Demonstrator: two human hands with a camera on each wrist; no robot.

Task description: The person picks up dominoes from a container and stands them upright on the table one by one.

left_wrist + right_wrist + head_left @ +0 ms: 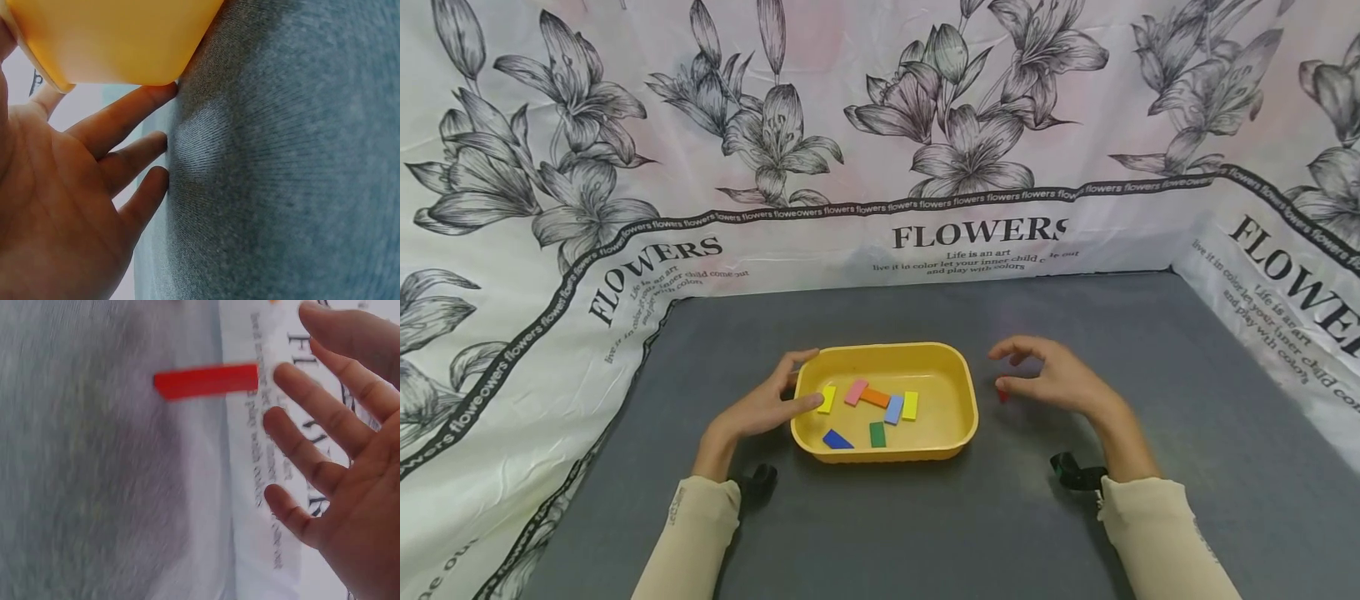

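Red block [1003, 390] sits to the right of the yellow tray [943, 417], outside it, long side upright in the right wrist view. Whether it stands on the tabletop [910, 533] or is off it can't be told; blurred.

Right hand [1056, 379] is poised at the block, fingers loosely bent and spread, nothing gripped. In the wrist view a gap is seen between block and fingers; in the head view the thumb overlaps it.

Step, as judged: red block being handled beside the tray; pick-up or release can't be told from this. If a lift is wanted, thumb and index need to be closed on the block's sides. If it's to go in with the rest, the tray's right rim has to be cleared.

Tray's left end is held by the left hand [760, 408], thumb over the rim, fingers outside, probably for steadying.

In the tray: two yellow blocks [910, 406], pink block [856, 392], orange block [875, 397], light blue block [893, 409], green block [877, 434], dark blue triangle [837, 439]. Right part of the tray floor is bare. Flower-print cloth [820, 242] is hung behind, well apart; no obstruction expected from it.
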